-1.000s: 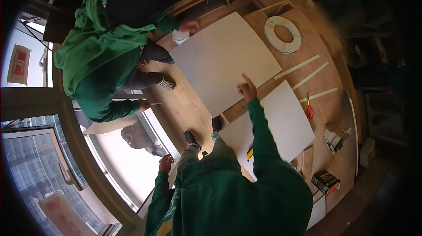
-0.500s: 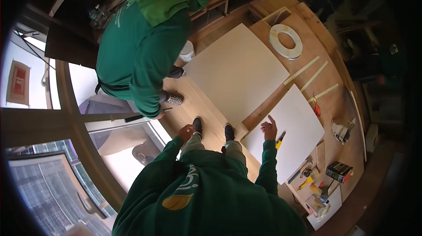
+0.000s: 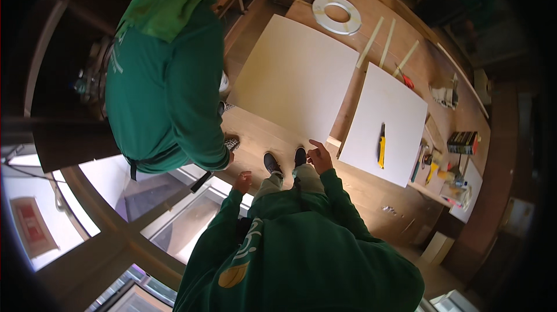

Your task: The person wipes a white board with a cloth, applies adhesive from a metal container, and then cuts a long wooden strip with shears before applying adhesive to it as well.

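My left hand hangs in the air in front of my body, its fingers loosely apart and nothing in them. Near the corner of the large pale panel, my right hand is raised with index finger stretched out; it holds nothing. A smaller white panel lies on the workbench to the right. On it rests a yellow and black utility knife, apart from my right hand. Whether my right fingertips touch the large panel I cannot tell.
A co-worker in green stands at left, a dark flat tool by their hand. The workbench bears a white ring-shaped roll, pale strips, red-handled scissors, a dark box and small tools. Windows lie lower left.
My view has turned and shifted, and my body stands farther from the white panel. My right hand has moved left, off the white panel and away from the knife. The co-worker remains at left.
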### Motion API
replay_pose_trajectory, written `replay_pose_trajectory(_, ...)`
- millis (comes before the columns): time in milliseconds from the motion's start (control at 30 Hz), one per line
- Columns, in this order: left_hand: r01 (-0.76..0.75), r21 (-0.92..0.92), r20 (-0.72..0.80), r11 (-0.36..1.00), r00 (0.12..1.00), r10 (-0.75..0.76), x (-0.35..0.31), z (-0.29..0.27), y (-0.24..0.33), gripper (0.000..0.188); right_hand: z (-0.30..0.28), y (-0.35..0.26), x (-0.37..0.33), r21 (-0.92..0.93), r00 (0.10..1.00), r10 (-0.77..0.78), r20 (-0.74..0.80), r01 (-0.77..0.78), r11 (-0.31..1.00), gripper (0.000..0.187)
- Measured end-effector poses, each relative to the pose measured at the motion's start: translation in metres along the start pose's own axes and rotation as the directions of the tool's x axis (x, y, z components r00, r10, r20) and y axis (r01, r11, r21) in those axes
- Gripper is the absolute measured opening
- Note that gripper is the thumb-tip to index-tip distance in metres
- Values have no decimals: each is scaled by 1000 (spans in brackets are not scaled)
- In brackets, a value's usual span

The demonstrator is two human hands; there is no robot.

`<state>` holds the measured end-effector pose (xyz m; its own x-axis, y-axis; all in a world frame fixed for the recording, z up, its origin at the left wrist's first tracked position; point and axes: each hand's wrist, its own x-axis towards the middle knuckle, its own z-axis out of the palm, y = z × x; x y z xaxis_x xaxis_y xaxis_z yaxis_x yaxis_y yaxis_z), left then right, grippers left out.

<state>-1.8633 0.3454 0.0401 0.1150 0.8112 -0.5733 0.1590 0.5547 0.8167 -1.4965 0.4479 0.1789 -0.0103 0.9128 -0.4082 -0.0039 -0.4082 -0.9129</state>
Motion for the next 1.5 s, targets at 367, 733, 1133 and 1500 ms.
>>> replay_pose_trajectory(367, -134, 223, 77, 966, 990, 119, 38, 56, 171, 40, -24, 13, 20, -29, 985, -45, -168, 40, 999, 39)
replay_pose_trajectory(733, -201, 71, 98, 977, 976, 194, 77, 106, 264, 38, -90, -6, 105, 83, 978, -133, -160, 147, 986, 42)
replay_pose_trajectory(1133, -256, -60, 39, 965, 965, 259, 211, 98, 390, 38, -147, -63, 261, -7, 946, -94, -309, 97, 995, 42)
replay_pose_trajectory(1500, -448, -32, -41, 893, 894, 447, 440, 54, 428, 34, -79, -106, 464, -512, 828, -455, -327, 250, 822, 37)
